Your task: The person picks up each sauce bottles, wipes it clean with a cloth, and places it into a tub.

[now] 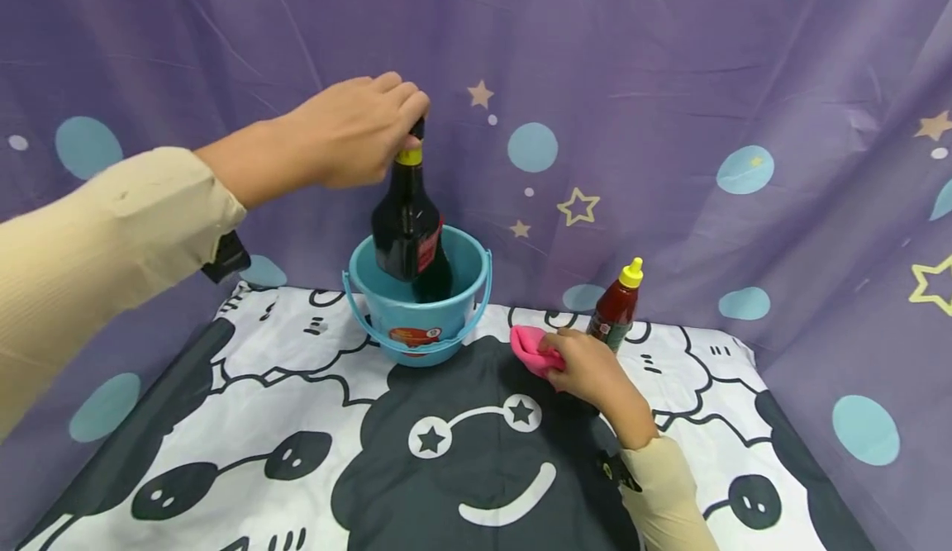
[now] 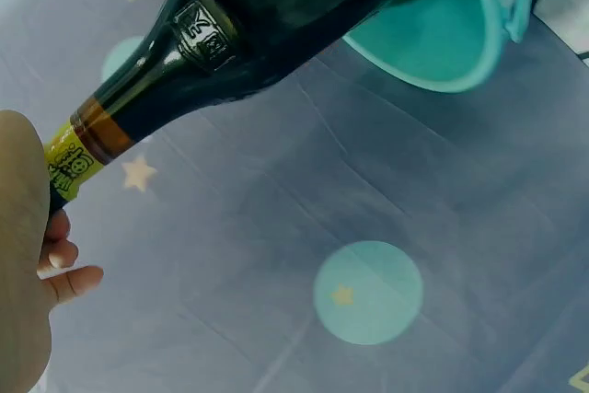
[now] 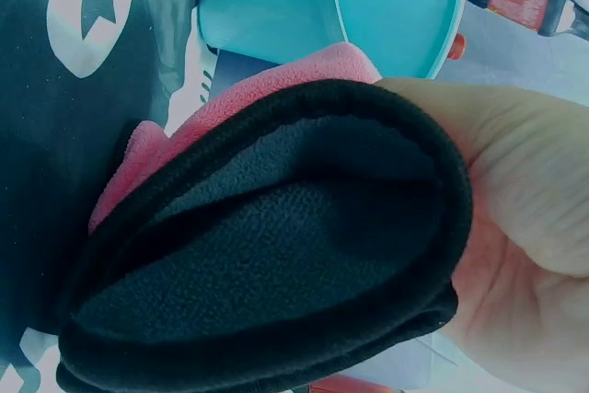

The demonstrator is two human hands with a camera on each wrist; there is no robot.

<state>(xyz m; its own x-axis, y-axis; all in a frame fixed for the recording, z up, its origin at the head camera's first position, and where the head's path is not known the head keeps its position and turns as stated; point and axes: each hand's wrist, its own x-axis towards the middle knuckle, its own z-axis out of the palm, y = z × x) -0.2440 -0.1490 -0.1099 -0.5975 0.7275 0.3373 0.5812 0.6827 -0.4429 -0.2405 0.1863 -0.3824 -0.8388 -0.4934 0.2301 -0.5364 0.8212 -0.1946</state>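
Note:
My left hand [image 1: 364, 130] grips a dark sauce bottle [image 1: 397, 233] around its black cap, above a yellow band at the neck. The bottle hangs slightly tilted, its base inside the opening of a blue bucket [image 1: 409, 315]. Behind it, a second dark shape [image 1: 439, 282] with a red edge shows in the bucket, mostly hidden. At the right, my right hand [image 1: 591, 373] pinches a pink fleecy cloth [image 1: 531, 351] over the table. The right wrist view shows its black bound edge [image 3: 451, 181] and dark inner face. A red sauce bottle [image 1: 617, 307] with a yellow nozzle stands just beyond that hand.
The table carries a black-and-white cartoon cloth [image 1: 283, 419]. A purple curtain [image 1: 647, 64] with stars and dots hangs right behind its far edge. The bucket's handle [image 1: 476, 320] is folded down around its front.

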